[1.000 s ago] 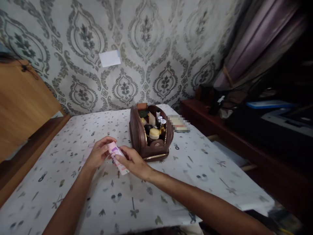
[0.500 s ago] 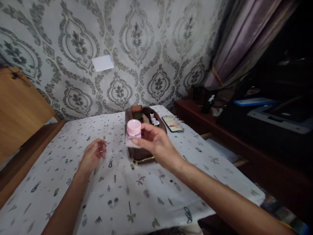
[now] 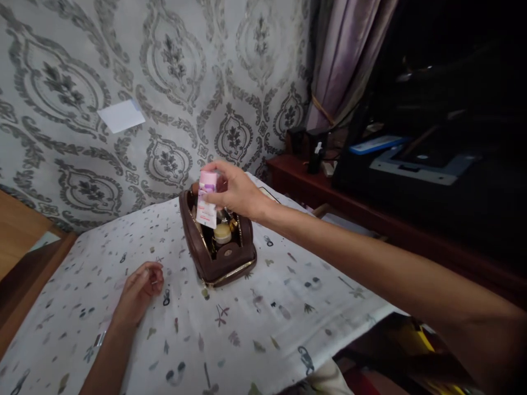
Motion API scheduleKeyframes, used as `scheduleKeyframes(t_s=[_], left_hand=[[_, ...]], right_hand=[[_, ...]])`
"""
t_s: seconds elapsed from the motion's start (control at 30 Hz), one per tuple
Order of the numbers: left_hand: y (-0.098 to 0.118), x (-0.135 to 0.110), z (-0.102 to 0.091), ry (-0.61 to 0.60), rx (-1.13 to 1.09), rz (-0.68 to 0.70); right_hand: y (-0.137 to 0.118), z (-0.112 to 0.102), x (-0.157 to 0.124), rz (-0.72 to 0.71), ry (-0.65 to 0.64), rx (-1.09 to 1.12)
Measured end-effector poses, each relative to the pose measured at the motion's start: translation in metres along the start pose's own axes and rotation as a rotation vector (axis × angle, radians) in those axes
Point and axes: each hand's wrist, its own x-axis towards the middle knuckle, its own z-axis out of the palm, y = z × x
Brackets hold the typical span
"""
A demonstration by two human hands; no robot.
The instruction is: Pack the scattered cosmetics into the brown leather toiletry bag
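My right hand [image 3: 236,189] holds a pink-and-white cosmetic tube [image 3: 208,206], pinched between thumb and fingers. The tube hangs over the open top of a brown zip bag [image 3: 226,267], pink end up and slightly tilted. Inside the bag, a jar with a yellowish lid [image 3: 223,233] shows, with gold-coloured items partly hidden behind it. My left hand [image 3: 140,285] rests on the tablecloth left of the bag, fingers loosely curled and apart from the palm, with nothing seen in them. A shiny band circles the left wrist.
A white cloth with small printed motifs [image 3: 181,334] covers the table. A phone [image 3: 268,193] lies behind my right forearm, mostly hidden. On the right stands a dark red cabinet [image 3: 296,184] with a small dark bottle [image 3: 315,159]. A wooden panel [image 3: 24,230] is at left.
My right hand has moved with the tube over the bag's opening, and the tube now stands more upright. The view has swung right. My left hand stays on the cloth.
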Motion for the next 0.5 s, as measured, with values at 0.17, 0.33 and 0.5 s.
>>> scheduleKeyframes(t_s=[0.17, 0.33, 0.5], left_hand=[[-0.002, 0.001, -0.001, -0.048, 0.025, -0.035], [0.001, 0.001, 0.001, -0.054, 0.046, -0.042], [0.002, 0.001, 0.002, -0.057, 0.045, -0.040]], right_hand=[[-0.001, 0.007, 0.007, 0.010, -0.057, -0.343], [-0.003, 0.014, 0.013, -0.033, -0.092, -0.561], [0.001, 0.014, 0.019, -0.064, -0.136, -0.686]])
